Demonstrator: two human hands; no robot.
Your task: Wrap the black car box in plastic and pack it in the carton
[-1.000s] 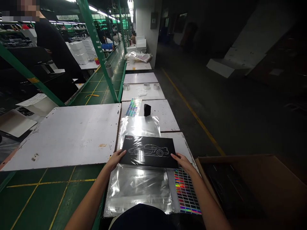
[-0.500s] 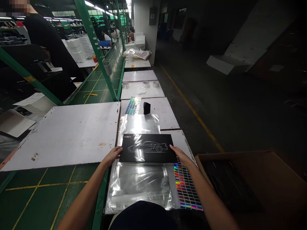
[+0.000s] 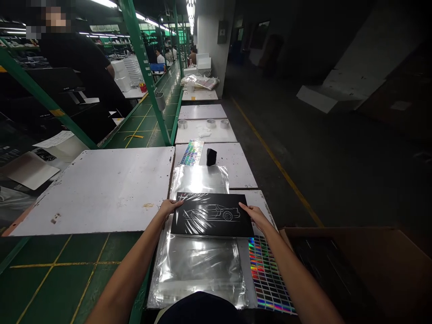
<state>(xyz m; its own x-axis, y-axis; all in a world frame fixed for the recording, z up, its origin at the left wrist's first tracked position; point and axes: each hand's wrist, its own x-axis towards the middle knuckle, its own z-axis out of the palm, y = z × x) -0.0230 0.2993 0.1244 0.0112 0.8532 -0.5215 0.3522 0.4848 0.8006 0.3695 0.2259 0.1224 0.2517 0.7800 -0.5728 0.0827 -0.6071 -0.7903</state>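
A flat black box [image 3: 212, 215] with a white line drawing of a car lies across a stack of clear plastic bags [image 3: 199, 265], and glossy wrinkled film shows over its surface. My left hand [image 3: 169, 208] grips its upper left edge, thumb on top. At the right edge my right hand [image 3: 254, 213] holds it, also thumb on top. Beside the bags, under my right forearm, lies a sheet of shiny rainbow stickers [image 3: 266, 274]. Another sticker sheet [image 3: 192, 152] and a small black object [image 3: 211, 157] are beyond the bags.
A white board [image 3: 114, 189] lies over the green conveyor [image 3: 60, 279] at left. An open cardboard box [image 3: 367, 231] with black items stands at lower right. Tape rolls [image 3: 211, 123] sit farther up. A person in black [image 3: 81, 58] stands behind a green post [image 3: 143, 67].
The view has shifted slightly. My left hand has moved from the box's side onto its upper left part, and creased film glare now shows across the box's left side.
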